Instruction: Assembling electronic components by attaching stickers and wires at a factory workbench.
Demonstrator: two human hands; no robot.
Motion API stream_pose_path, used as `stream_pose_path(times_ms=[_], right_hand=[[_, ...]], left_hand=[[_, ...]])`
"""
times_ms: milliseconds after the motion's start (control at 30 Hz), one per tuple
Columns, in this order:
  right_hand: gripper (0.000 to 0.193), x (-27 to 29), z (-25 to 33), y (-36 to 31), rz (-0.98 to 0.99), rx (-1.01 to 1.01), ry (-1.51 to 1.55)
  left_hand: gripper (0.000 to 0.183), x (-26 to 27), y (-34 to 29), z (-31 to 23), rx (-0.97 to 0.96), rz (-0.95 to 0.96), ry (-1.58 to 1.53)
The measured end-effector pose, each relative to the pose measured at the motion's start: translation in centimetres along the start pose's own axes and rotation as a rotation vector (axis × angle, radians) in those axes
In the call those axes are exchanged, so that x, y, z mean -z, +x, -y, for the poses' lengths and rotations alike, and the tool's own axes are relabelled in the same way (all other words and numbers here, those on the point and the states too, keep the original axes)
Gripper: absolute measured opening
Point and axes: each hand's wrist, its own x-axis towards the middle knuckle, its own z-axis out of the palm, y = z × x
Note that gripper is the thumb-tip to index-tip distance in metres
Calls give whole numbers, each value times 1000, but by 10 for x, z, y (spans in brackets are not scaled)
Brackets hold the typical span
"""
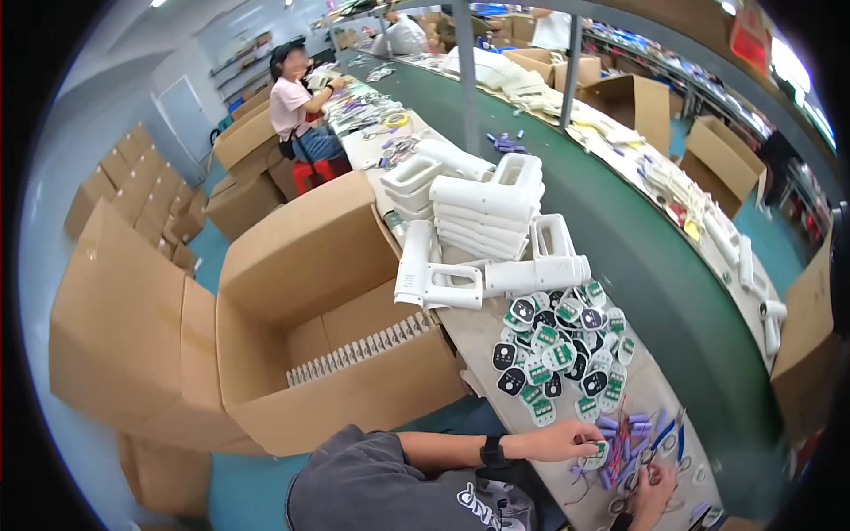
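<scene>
My left hand, with a black band on its wrist, pinches a small white panel with a green circuit board over the near end of the bench. Close by on the right, my right hand has its fingers curled together among thin wires; what they hold is too small to make out. Between and beyond my hands lies a loose pile of purple cylindrical cells with red wires. Blue-handled pliers lie to the right. Farther up, a heap of similar panels shows black faces and green boards.
White plastic handled housings are stacked beyond the panels. A large open carton with a row of pale parts inside stands left of the bench. The green conveyor belt runs along the right. A person in pink sits farther up the line.
</scene>
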Motion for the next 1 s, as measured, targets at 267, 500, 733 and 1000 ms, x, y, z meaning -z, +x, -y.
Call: stream_pose_path(times_ms=[267, 500, 733, 1000], right_hand=[[23, 5, -8, 6, 182, -225, 411], [23, 37, 25, 14, 239, -289, 352], [25, 59, 28, 10, 182, -629, 934], [26, 78, 48, -2, 47, -370, 867]], left_hand=[[32, 12, -4, 5, -40, -103, 1], [27, 4, -12, 16, -161, -225, -26], [26, 1, -9, 20, -84, -196, -21], [24, -16, 14, -19, -244, 15, -43]])
